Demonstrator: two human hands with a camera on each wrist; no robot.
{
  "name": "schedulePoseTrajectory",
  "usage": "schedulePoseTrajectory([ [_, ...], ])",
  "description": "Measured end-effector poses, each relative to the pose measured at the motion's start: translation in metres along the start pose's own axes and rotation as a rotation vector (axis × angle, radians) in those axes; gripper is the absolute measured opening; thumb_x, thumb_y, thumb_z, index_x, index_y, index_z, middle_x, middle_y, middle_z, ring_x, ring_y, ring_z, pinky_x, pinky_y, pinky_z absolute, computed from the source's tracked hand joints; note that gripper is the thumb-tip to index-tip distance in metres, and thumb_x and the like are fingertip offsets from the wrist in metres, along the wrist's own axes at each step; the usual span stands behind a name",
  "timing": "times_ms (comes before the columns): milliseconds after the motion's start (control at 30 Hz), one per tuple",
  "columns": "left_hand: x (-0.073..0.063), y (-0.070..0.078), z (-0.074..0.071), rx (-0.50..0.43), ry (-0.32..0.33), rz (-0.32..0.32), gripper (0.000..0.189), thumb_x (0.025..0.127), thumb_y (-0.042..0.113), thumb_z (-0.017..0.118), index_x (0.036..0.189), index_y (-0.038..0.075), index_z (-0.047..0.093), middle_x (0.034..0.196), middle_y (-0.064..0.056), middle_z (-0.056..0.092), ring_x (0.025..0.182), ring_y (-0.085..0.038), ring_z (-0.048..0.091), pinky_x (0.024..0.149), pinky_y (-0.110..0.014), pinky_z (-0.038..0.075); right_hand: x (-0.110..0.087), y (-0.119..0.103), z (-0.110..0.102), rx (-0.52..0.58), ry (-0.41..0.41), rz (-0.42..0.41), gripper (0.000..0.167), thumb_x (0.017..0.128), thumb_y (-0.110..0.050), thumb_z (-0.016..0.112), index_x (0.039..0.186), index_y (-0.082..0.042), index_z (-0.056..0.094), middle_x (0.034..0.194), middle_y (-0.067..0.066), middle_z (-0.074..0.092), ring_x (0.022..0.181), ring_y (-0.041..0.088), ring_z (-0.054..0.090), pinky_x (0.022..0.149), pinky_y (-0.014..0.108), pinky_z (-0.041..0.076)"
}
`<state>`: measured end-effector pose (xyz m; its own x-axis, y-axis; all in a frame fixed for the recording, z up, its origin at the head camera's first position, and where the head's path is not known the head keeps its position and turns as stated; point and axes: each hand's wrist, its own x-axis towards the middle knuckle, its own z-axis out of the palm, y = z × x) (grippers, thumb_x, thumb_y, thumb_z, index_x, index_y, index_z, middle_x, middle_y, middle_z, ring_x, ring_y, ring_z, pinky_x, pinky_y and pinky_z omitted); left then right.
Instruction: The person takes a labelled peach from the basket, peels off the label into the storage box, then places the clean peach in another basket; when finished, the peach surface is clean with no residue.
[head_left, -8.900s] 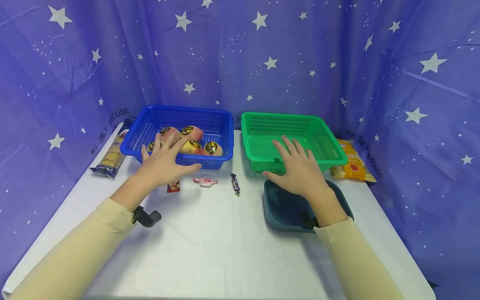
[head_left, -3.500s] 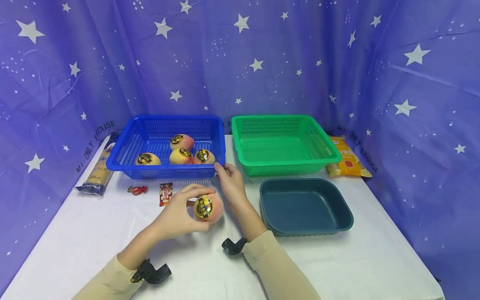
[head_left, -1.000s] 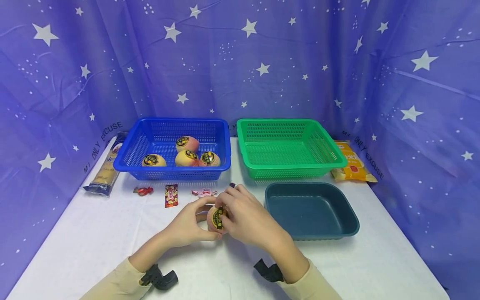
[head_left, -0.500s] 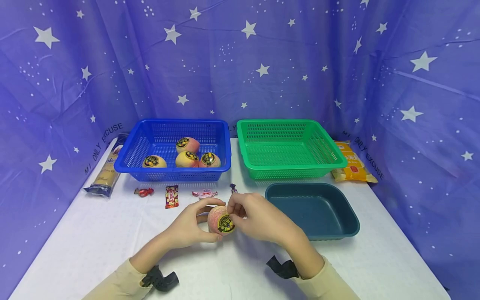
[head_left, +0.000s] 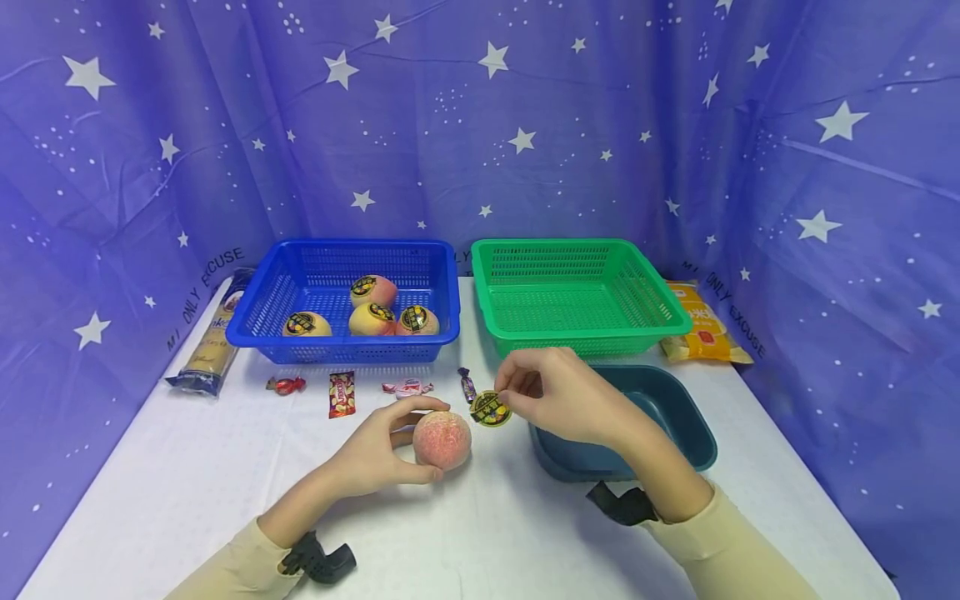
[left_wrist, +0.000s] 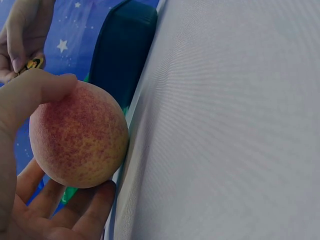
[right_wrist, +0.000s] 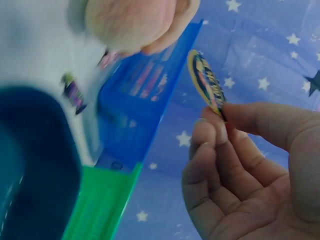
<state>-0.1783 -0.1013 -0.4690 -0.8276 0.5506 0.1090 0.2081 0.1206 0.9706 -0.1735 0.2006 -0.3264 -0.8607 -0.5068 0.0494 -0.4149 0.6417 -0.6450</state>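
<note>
My left hand [head_left: 378,454] holds a pink-and-yellow peach [head_left: 442,440] just at the tabletop, thumb on the near side and fingers round the far side. No label shows on this peach in the head view. Between thumb and fingertips, my right hand [head_left: 566,396] pinches a round black-and-gold sticker [head_left: 491,409], apart from the peach. In the right wrist view the sticker [right_wrist: 206,82] stands edge-up from the fingertips. A blue basket [head_left: 343,343] at the back left holds several peaches [head_left: 372,318] that bear similar stickers.
A green basket [head_left: 585,340] stands back right; a dark teal tub [head_left: 585,477] lies partly under my right hand. Wrapped sweets include a red one [head_left: 287,385], a flat packet [head_left: 342,394], a pink one [head_left: 407,388] and a purple one [head_left: 467,386]. Food packages [head_left: 210,350] [head_left: 705,325] flank the baskets.
The sticker has come off the peach and moved right and away with my right hand. My left hand stays in place, still holding the peach, which had been lifted from the blue basket's side earlier.
</note>
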Motion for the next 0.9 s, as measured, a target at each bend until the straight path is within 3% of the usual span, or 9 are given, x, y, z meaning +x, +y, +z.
schedulePoseTrajectory([
  [200, 0.001, 0.001, 0.0, -0.013, 0.005, -0.01, 0.078, 0.082, 0.011, 0.098, 0.151, 0.018, 0.064, 0.156, -0.01, 0.062, 0.142, -0.035, 0.067, 0.117, -0.035, 0.058, 0.002, 0.029, -0.022, 0.064, 0.021, 0.071, 0.004, 0.103, -0.016, 0.079, 0.107, -0.016, 0.079, 0.097, 0.0, 0.078, 0.089, 0.021, 0.073, 0.077, 0.031, 0.062],
  [500, 0.0, 0.002, 0.0, -0.019, 0.008, -0.023, 0.073, 0.085, 0.015, 0.097, 0.15, 0.018, 0.065, 0.156, -0.01, 0.063, 0.141, -0.034, 0.068, 0.117, -0.036, 0.058, 0.002, 0.075, -0.047, 0.17, 0.023, 0.26, 0.018, 0.106, -0.023, 0.075, 0.117, -0.009, 0.078, 0.103, 0.012, 0.08, 0.099, 0.037, 0.074, 0.09, 0.048, 0.065],
  [700, 0.001, 0.001, -0.001, -0.02, 0.005, -0.018, 0.073, 0.085, 0.014, 0.097, 0.151, 0.019, 0.065, 0.156, -0.01, 0.063, 0.141, -0.034, 0.068, 0.118, -0.037, 0.058, 0.002, 0.087, -0.05, 0.139, 0.006, 0.282, 0.019, 0.106, -0.02, 0.074, 0.116, -0.005, 0.077, 0.097, 0.012, 0.079, 0.092, 0.032, 0.073, 0.082, 0.044, 0.064],
  [900, 0.002, 0.0, -0.002, -0.029, -0.003, -0.017, 0.073, 0.086, 0.013, 0.096, 0.151, 0.018, 0.064, 0.157, -0.011, 0.062, 0.141, -0.035, 0.068, 0.117, -0.036, 0.058, 0.002, 0.095, -0.048, 0.115, -0.091, 0.312, 0.017, 0.104, -0.015, 0.072, 0.113, -0.002, 0.078, 0.091, 0.009, 0.077, 0.084, 0.024, 0.07, 0.072, 0.035, 0.058],
])
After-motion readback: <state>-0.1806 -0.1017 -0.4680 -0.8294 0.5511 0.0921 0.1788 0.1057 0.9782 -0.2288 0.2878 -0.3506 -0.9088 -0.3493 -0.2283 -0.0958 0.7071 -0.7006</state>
